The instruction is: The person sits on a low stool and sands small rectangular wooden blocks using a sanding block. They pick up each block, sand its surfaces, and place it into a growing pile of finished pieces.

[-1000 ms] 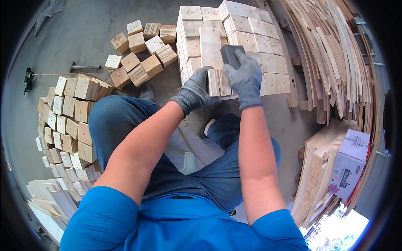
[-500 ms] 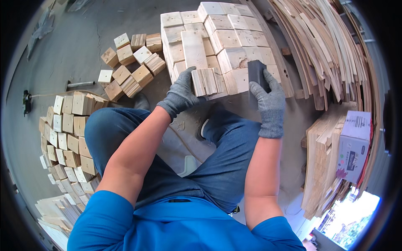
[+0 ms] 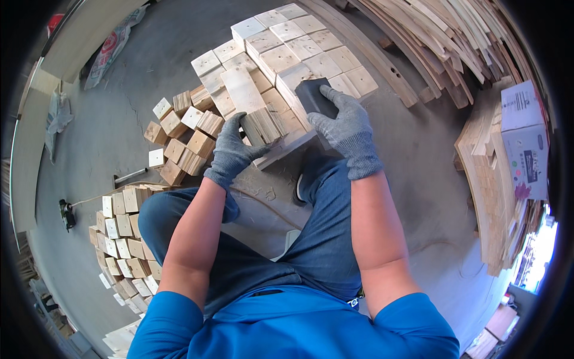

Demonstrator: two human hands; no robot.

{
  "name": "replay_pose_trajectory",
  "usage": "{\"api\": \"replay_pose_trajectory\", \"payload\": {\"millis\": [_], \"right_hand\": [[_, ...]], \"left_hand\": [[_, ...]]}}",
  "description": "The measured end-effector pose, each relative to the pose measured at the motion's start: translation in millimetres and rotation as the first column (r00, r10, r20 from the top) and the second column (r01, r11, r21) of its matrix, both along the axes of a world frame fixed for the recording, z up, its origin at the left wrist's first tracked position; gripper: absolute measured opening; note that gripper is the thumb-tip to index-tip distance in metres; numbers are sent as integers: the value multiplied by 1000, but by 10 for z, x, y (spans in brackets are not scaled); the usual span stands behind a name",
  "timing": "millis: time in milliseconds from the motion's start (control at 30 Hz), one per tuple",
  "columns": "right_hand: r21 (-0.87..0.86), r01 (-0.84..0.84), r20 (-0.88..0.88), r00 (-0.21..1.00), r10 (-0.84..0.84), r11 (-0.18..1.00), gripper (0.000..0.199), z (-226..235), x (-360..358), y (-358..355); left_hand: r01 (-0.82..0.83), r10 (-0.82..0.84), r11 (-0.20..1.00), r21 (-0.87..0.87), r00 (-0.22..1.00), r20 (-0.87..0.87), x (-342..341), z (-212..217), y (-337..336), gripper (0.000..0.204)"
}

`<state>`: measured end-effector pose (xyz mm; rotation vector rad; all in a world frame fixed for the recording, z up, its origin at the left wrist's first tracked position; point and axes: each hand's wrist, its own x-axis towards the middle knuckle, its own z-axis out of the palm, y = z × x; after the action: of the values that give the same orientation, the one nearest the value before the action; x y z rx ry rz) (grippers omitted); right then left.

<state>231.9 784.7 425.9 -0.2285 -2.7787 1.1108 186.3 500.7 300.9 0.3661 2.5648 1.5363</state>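
Note:
My left hand, in a grey knit glove, is closed around the edges of a layered wooden block at the near side of the stack. A longer pale block lies just beyond it. In my gloved right hand is a dark grey rectangular block, pinched between thumb and fingers. It is over the near edge of the stacked wooden blocks, to the right of the layered block. Whether it touches the stack I cannot tell.
Loose wooden blocks lie left of the stack, and a block pile stands by my left knee. Long wood strips fill the far right. A printed carton sits beside more timber. A dark tool lies far left.
The whole view has shifted. My right hand has brought the dark grey block leftward across the stack's near side, closer to my left hand. My left hand keeps its grip on the layered block.

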Motion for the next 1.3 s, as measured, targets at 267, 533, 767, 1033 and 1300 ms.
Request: {"api": "replay_pose_trajectory", "payload": {"millis": [267, 533, 767, 1033, 1300], "right_hand": [[29, 31, -55, 998, -29, 999, 69, -100, 24, 119], [34, 10, -34, 999, -9, 999, 68, -119, 18, 58], [108, -25, 2, 1000, 25, 994, 68, -129, -16, 5], [150, -21, -30, 999, 26, 989, 66, -203, 75, 4], [180, -75, -224, 968, 115, 981, 71, -527, 565, -369]], "left_hand": [[-23, -62, 986, -168, 874, -482, -78, 83, 77, 101], [-6, -85, 990, -142, 775, -626, 124, -350, 41, 99], [50, -159, 980, -193, 782, -603, 401, -341, 16, 70], [5, -85, 988, -157, 858, -507, 368, -262, -48, 121], [8, -8, 1000, 26, 1000, -2, 117, -326, 58, 145]]}}
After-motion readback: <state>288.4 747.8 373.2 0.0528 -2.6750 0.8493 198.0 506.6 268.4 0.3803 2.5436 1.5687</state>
